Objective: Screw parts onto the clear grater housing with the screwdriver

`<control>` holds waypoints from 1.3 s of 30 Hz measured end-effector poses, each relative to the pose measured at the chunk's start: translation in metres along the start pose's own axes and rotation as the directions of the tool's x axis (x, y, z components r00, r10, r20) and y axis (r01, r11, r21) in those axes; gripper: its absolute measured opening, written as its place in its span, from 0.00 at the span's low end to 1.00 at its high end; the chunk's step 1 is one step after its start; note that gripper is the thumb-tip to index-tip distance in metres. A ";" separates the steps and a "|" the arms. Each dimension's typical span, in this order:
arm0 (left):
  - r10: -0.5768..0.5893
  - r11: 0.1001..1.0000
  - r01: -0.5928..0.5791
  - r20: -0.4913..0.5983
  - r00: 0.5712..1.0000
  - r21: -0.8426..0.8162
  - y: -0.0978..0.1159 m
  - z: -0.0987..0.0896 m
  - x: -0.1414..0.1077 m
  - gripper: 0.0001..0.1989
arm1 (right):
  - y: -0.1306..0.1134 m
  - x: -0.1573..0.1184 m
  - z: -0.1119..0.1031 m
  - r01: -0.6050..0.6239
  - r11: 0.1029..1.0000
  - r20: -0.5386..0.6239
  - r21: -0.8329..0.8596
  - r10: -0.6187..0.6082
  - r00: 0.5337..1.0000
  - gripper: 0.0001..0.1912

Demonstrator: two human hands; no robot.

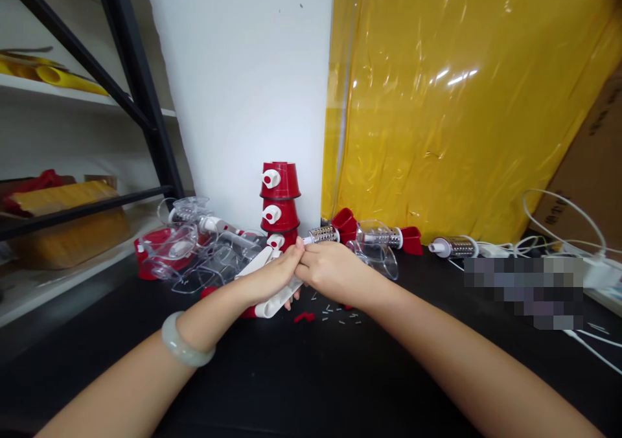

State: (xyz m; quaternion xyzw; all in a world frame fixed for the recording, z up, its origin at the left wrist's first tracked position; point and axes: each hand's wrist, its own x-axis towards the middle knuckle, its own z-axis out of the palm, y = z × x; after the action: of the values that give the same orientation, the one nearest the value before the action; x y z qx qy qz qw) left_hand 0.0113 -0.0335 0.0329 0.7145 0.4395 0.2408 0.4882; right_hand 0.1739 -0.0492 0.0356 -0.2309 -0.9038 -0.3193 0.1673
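Note:
My left hand (275, 279) is wrapped round a white plastic part (269, 308), with the thumb pointing up. Against it, my right hand (328, 269) is closed with its fingers bent at the upper end of that part; what its fingertips pinch, if anything, is hidden. Just behind both hands rises a stack of red bases (284, 215) with white knobs. Small screws (330, 310) and a red piece (304, 317) lie on the black table (291, 386) to the right of my left hand.
Clear plastic parts (218, 263) and a red base (155, 253) lie at the left. Metal grater drums (459, 247) and red pieces (412, 240) lie behind and right. White cables (583, 243) run at far right; a shelf frame (140, 88) stands left.

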 end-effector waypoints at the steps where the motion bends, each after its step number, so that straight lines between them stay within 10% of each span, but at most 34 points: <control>1: -0.007 1.000 0.007 0.000 1.000 -0.011 -0.001 0.000 0.001 0.40 | 0.001 -0.001 0.001 0.004 1.000 0.004 0.017 -0.004 1.000 0.06; 9: -0.053 0.995 0.053 0.011 0.999 -0.087 -0.004 -0.005 0.007 0.38 | 0.013 -0.005 -0.018 -0.232 0.937 0.105 0.259 0.212 0.972 0.05; 18: 0.008 0.996 0.001 0.094 0.996 -0.093 -0.008 -0.005 0.011 0.16 | 0.028 -0.019 -0.018 -0.617 0.715 0.739 0.330 0.211 0.640 0.08; 25: -0.014 0.997 0.023 0.118 0.993 -0.077 -0.011 -0.006 0.012 0.09 | 0.024 -0.017 -0.005 -0.626 0.702 0.798 0.340 0.137 0.587 0.09; 30: -0.027 0.996 0.036 0.110 0.994 -0.080 -0.009 -0.006 0.012 0.12 | 0.032 -0.019 -0.014 -0.635 0.695 0.769 0.337 0.186 0.611 0.06; 35: -0.011 0.994 0.022 0.107 0.994 -0.104 -0.007 -0.005 0.010 0.15 | 0.033 -0.017 -0.032 -0.514 0.759 0.433 0.399 0.338 0.835 0.04; 39: -0.009 0.994 0.023 0.129 0.992 -0.105 -0.007 -0.005 0.009 0.17 | 0.028 -0.014 -0.031 -0.436 0.797 0.289 0.418 0.339 0.896 0.06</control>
State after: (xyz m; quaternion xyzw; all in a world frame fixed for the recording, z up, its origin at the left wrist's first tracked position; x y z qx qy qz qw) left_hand 0.0097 -0.0225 0.0281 0.6981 0.3992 0.2135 0.5548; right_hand 0.2057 -0.0546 0.0667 -0.3945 -0.8989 -0.0236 0.1890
